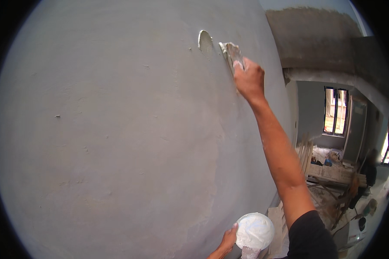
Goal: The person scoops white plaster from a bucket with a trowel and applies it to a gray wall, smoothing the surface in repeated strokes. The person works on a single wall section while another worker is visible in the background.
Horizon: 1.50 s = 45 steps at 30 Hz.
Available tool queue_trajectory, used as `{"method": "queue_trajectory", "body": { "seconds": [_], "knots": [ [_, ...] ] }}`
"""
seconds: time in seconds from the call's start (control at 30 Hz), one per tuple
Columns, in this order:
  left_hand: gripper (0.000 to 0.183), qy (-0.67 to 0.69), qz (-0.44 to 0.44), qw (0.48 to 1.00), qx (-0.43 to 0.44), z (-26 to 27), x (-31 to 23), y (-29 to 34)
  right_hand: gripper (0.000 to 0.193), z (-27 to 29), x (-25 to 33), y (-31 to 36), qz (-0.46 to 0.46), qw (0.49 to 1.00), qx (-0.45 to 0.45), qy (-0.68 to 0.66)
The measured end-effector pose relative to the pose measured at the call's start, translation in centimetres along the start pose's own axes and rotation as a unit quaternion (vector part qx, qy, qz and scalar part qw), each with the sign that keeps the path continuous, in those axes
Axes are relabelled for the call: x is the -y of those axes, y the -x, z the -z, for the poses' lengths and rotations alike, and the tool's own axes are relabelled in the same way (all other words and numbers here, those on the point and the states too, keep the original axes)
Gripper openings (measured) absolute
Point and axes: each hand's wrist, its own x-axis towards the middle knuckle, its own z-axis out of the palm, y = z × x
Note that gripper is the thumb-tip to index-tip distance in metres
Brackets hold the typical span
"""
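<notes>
High on the grey wall (116,151), my right hand (250,80) is closed around a putty knife (233,52) with white paste along its blade. The blade is close to the wall, just right of a fresh oval dab of putty (205,41); whether it touches the wall, I cannot tell. Low in the view, my left hand (229,238) grips the side of a round white tub (272,233). White putty (254,228) fills the tub. A flat, pale, smeared piece (250,252) lies over its near rim; its kind is unclear.
Small bumps and scrape marks dot the wall. To the right, a room has a dark-framed window (335,111), a wooden trestle platform (337,173) and leaning boards (304,153). A blurred dark figure (367,172) is near the platform, and clutter lies on the floor.
</notes>
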Motion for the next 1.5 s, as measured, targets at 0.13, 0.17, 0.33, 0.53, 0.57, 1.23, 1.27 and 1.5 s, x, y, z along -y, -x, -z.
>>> {"method": "queue_trajectory", "body": {
  "seconds": [0.13, 0.17, 0.33, 0.53, 0.57, 1.23, 1.27, 1.5],
  "knots": [
    [0.058, 0.0, 0.007, 1.0, 0.01, -0.6, -0.5, 0.2, 0.021, 0.1, 5.0, -2.4, 0.053, 0.998, 0.016, -0.012],
    [0.058, -0.001, 0.008, 1.0, 0.005, -0.4, -0.5, 0.2, 0.025, -0.7, 6.3, -1.6, 0.096, 0.995, 0.012, -0.014],
    [0.058, 0.006, -0.001, 1.0, -0.009, 0.9, 0.3, 0.0, 0.025, -0.7, 6.6, 3.1, 0.209, 0.976, -0.032, -0.053],
    [0.059, -0.008, 0.017, 1.0, 0.002, -0.6, -0.1, -0.3, 0.026, -0.7, 3.1, -5.0, 0.176, 0.983, -0.041, 0.023],
    [0.059, -0.024, 0.022, 0.999, 0.007, -0.4, 0.2, -0.8, 0.026, -1.4, 3.3, -4.7, 0.239, 0.968, -0.066, 0.035],
    [0.051, -0.174, -0.094, 0.98, -0.031, 1.7, 3.4, -4.5, 0.018, -3.8, -0.1, -4.6, 0.202, 0.977, -0.048, -0.041],
    [0.05, -0.201, -0.091, 0.975, -0.037, 1.5, 2.8, -4.2, 0.019, -3.0, -0.6, -5.3, 0.138, 0.99, -0.036, -0.013],
    [0.048, -0.333, -0.181, 0.925, -0.028, 0.2, 1.6, -4.4, 0.023, -3.7, -2.3, -16.0, -0.024, 0.999, -0.003, 0.042]
  ]
}}
